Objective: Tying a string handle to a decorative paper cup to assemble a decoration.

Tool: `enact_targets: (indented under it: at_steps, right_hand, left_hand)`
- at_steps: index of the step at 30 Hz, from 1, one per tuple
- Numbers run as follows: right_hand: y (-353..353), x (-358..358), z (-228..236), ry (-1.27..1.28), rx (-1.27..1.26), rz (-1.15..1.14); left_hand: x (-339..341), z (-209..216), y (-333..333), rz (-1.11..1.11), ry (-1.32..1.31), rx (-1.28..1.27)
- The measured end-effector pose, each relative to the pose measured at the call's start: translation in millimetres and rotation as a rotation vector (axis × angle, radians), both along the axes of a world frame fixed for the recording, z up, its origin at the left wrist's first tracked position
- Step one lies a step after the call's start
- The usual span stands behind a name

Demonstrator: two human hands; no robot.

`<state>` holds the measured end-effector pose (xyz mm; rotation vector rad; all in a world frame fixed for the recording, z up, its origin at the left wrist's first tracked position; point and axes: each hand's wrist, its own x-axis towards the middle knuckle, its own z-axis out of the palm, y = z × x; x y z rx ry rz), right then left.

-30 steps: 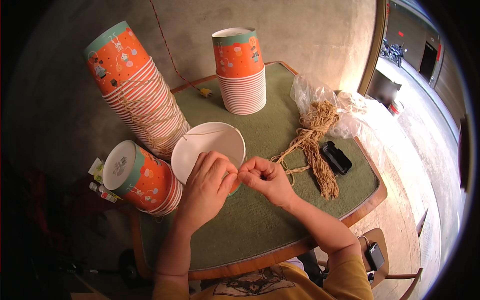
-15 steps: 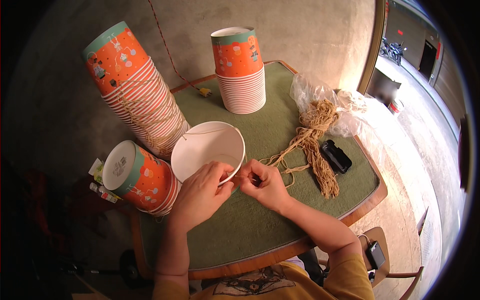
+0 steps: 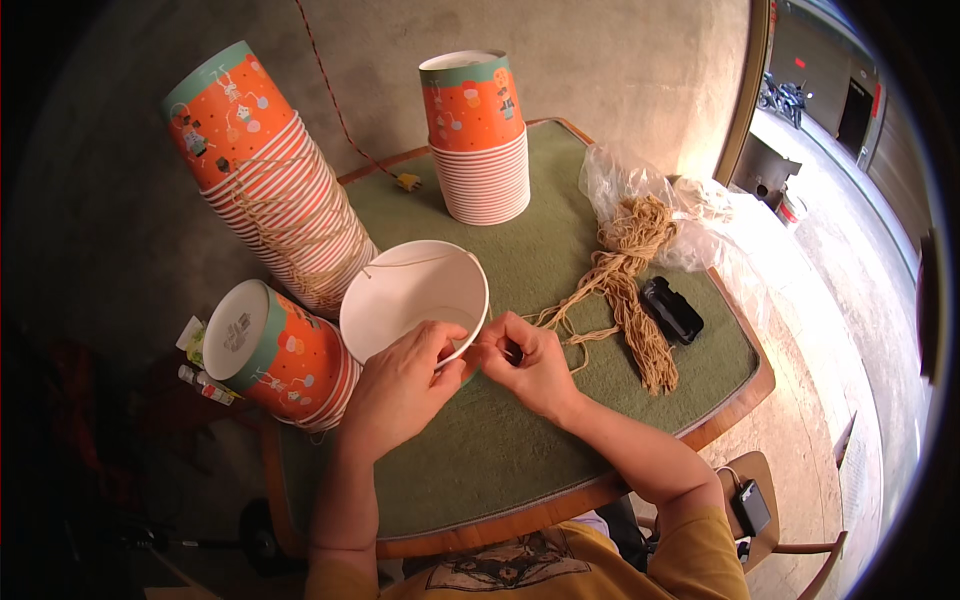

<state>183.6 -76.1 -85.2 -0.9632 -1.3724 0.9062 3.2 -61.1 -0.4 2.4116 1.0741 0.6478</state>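
A white-lined paper bucket [image 3: 395,300] lies tilted in front of me, its open mouth toward me. My left hand [image 3: 400,390] grips its near rim, fingers inside and thumb outside. Just right of that rim, my right hand [image 3: 530,370] is closed in a pinch on thin tan cord, mostly hidden by the fingers. A length of cord [image 3: 420,261] crosses the far inside of the bucket's mouth. To the right lies a loose bundle of tan cord [image 3: 640,270], with strands trailing toward my right hand.
A tall leaning stack of orange buckets [image 3: 285,200], wound with cord, stands left. A shorter stack [image 3: 480,170] stands at the back, and another [image 3: 300,365] lies tilted near left. A black plastic case [image 3: 671,311] and clear plastic bag [image 3: 625,175] sit right on the green-topped table [image 3: 500,470].
Both hands hold nearly the same place. My right fingers have shifted slightly at the rim; the whole view has moved a little.
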Motion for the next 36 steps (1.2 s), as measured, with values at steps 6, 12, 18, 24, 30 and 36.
enact_targets:
  at_steps: [6, 12, 18, 24, 30, 36]
  right_hand:
    - [2, -2, -2, -0.029, 0.053, -0.049]
    - [2, -4, -1, -0.025, 0.066, -0.054]
    - [4, -5, -6, 0.029, 0.055, -0.022]
    - [-1, -4, -1, -0.047, -0.017, 0.024]
    - [-5, -3, 3, -0.122, 0.039, 0.024]
    - [-9, -4, 6, -0.137, 0.044, 0.088]
  left_hand:
    - [1, -1, 0, -0.002, -0.016, -0.003]
    - [0, 2, -1, 0.008, -0.02, -0.044]
    - [0, 1, 2, 0.031, -0.016, -0.008]
    - [-8, -5, 9, 0.012, -0.092, -0.126]
    - [-13, -2, 13, -0.031, -0.138, -0.33]
    - [-11, -4, 14, -0.023, -0.084, -0.381]
